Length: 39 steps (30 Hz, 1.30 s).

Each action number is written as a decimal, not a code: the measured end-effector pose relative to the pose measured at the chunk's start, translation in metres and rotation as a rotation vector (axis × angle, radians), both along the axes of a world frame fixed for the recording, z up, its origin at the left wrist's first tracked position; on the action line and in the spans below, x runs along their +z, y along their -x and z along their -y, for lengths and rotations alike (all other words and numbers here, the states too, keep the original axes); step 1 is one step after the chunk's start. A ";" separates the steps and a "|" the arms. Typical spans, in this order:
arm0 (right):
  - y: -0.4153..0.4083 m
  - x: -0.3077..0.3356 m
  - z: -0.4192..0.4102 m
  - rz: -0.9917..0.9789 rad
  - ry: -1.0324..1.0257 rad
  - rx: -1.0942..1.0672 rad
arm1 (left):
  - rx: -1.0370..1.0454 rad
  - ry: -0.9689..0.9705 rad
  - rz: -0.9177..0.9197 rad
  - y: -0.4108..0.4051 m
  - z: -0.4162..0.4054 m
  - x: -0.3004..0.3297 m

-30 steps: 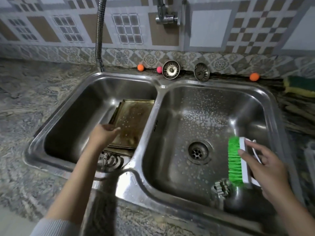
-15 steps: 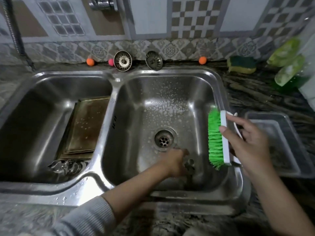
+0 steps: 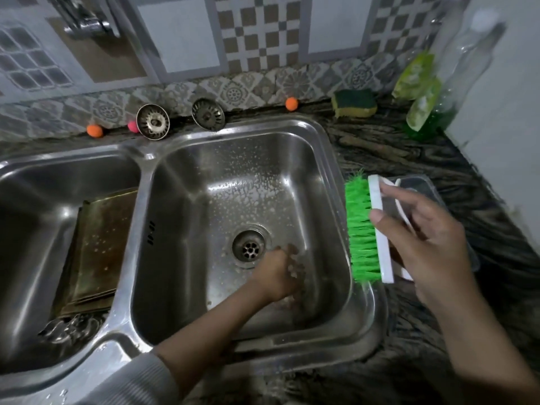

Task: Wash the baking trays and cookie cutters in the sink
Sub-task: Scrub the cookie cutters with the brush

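Double-bowl stainless steel sink (image 3: 140, 171) set in a dark marbled stone worktop (image 3: 394, 159).

Left bowl — stack of browned rectangular metal baking trays (image 3: 99, 249) leaning against the divider wall, flecked with pale suds; below them, at the near edge, a cluster of shiny metal cookie cutters (image 3: 68, 327), partly blurred.

Right bowl — round metal drain (image 3: 249, 249) in a floor spotted with foam. The left hand (image 3: 279, 271) reaches down just beside the drain on its near right side; its fingers are curled downwards over something small on the bowl floor, but blur hides what it is, and whether they grip it cannot be told.

Right hand (image 3: 420, 238) — held over the right rim of the sink, fingers and thumb gripping a white-backed scrubbing brush with bright green bristles (image 3: 366, 229), bristles facing left towards the bowl. Behind the hand, on the worktop, a clear rectangular plastic container (image 3: 420, 184), largely covered.

Back ledge, left to right — small orange ball (image 3: 94, 130), small pink ball (image 3: 132, 126), two round metal sink strainers (image 3: 153, 121) propped on edge, a second orange ball (image 3: 291, 103), yellow sponge with a green scouring face (image 3: 354, 103), clear bottle of green liquid (image 3: 429, 106) in the corner.
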State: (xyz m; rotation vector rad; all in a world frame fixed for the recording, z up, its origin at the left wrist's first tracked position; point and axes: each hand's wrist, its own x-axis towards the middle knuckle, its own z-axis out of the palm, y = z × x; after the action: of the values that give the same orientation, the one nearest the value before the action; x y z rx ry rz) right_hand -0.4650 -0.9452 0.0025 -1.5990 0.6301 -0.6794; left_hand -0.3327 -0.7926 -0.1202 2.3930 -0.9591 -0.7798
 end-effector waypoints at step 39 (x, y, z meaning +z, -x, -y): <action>-0.025 -0.007 -0.025 -0.059 -0.142 0.247 | 0.402 0.957 -0.884 0.008 -0.024 0.078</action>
State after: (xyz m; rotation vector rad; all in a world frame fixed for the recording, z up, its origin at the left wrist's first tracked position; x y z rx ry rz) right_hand -0.4402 -0.9205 -0.0043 -1.5364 0.5011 -0.3972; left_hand -0.3411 -0.7682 -0.0420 1.1442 -0.3124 -0.8265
